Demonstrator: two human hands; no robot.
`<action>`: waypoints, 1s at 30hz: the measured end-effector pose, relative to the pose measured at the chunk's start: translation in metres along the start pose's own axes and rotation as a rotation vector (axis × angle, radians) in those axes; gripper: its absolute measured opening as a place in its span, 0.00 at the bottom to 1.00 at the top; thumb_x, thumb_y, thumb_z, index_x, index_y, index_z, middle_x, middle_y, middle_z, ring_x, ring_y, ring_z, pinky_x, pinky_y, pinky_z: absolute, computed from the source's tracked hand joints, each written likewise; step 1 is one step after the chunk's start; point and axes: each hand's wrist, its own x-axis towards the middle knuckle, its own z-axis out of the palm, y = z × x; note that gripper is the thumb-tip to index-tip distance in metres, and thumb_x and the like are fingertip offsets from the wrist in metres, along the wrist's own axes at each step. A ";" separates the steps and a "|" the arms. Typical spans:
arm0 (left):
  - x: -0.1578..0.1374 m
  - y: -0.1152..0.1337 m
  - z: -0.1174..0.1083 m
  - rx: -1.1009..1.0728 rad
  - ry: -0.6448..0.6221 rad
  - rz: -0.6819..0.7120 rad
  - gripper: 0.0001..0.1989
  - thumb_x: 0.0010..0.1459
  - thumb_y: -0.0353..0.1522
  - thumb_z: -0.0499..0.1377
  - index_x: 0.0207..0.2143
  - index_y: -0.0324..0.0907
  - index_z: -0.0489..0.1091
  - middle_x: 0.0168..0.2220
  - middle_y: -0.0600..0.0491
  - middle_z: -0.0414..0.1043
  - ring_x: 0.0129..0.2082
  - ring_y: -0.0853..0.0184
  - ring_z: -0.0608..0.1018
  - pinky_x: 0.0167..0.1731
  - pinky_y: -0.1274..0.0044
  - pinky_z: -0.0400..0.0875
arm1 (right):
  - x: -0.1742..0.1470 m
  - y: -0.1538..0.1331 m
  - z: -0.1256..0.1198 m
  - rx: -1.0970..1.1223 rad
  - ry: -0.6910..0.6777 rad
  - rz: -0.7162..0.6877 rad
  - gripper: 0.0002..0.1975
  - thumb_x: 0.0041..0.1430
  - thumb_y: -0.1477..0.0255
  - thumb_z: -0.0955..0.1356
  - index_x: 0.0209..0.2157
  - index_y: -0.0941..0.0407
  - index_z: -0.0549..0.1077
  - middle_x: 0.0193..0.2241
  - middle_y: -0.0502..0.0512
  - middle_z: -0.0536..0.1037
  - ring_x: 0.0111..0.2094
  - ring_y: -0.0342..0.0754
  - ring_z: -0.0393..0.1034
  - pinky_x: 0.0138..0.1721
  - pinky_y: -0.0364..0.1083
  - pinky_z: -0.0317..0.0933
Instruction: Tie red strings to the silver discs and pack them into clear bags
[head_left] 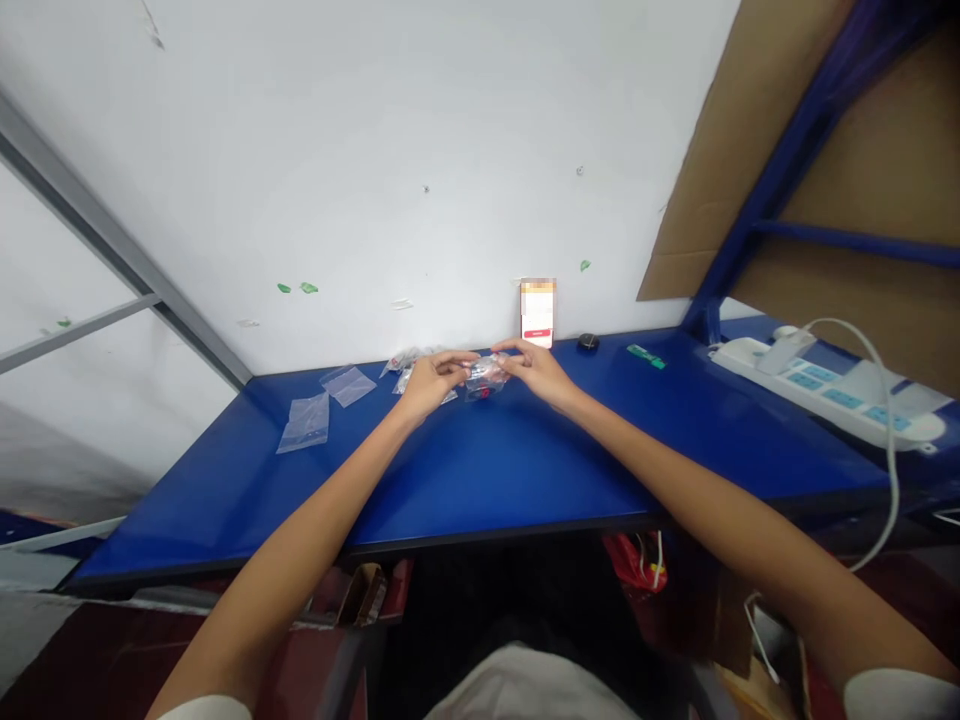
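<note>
Between my two hands is a small clear plastic bag (484, 376) with something dark and a bit of red inside; its contents are too small to make out. My left hand (435, 382) pinches the bag's left side, fingers closed. On the opposite side, my right hand (538, 370) grips the upper right edge with thumb and fingers. Behind and beside my left hand lie more filled clear bags (403, 360), partly hidden by it. Two flat clear zip bags (306, 420) rest farther left on the blue table (480, 470).
A lit phone (537, 315) leans against the wall behind my right hand. Right of it are a small black round object (588, 342) and a green strip (646, 356). A white power strip (825, 390) with a cable lies at the right end.
</note>
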 end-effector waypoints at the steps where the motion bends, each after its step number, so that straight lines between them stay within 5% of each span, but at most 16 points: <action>1: 0.000 0.000 0.000 -0.002 -0.001 0.006 0.19 0.54 0.33 0.67 0.49 0.40 0.82 0.39 0.49 0.83 0.34 0.64 0.80 0.37 0.73 0.75 | 0.000 0.000 -0.001 -0.004 -0.003 0.003 0.20 0.60 0.60 0.75 0.50 0.54 0.77 0.33 0.56 0.86 0.37 0.57 0.82 0.44 0.55 0.74; 6: -0.002 0.004 -0.001 0.047 -0.004 0.012 0.19 0.56 0.33 0.65 0.51 0.40 0.81 0.34 0.50 0.82 0.31 0.64 0.80 0.34 0.74 0.74 | 0.001 0.002 -0.001 -0.009 0.028 0.005 0.21 0.58 0.59 0.77 0.50 0.54 0.79 0.34 0.57 0.86 0.38 0.58 0.82 0.43 0.55 0.76; 14: -0.004 0.001 0.003 0.188 0.005 0.173 0.15 0.58 0.29 0.62 0.47 0.42 0.82 0.48 0.47 0.79 0.34 0.67 0.80 0.37 0.74 0.75 | -0.001 0.000 -0.001 -0.007 0.049 0.036 0.23 0.56 0.58 0.78 0.50 0.54 0.80 0.33 0.56 0.86 0.36 0.55 0.81 0.44 0.54 0.75; 22: -0.005 -0.010 0.008 0.382 -0.035 0.273 0.13 0.60 0.36 0.67 0.47 0.43 0.81 0.47 0.47 0.79 0.34 0.65 0.79 0.39 0.71 0.76 | 0.001 0.002 -0.004 -0.016 0.059 0.051 0.25 0.55 0.54 0.78 0.48 0.55 0.81 0.32 0.55 0.86 0.32 0.53 0.80 0.41 0.52 0.75; 30: -0.007 -0.013 0.010 0.321 0.020 0.211 0.11 0.64 0.38 0.64 0.43 0.41 0.79 0.39 0.49 0.82 0.35 0.63 0.81 0.38 0.72 0.76 | 0.001 0.004 -0.008 -0.221 -0.049 -0.127 0.22 0.60 0.59 0.76 0.53 0.54 0.78 0.37 0.55 0.86 0.40 0.52 0.82 0.48 0.51 0.73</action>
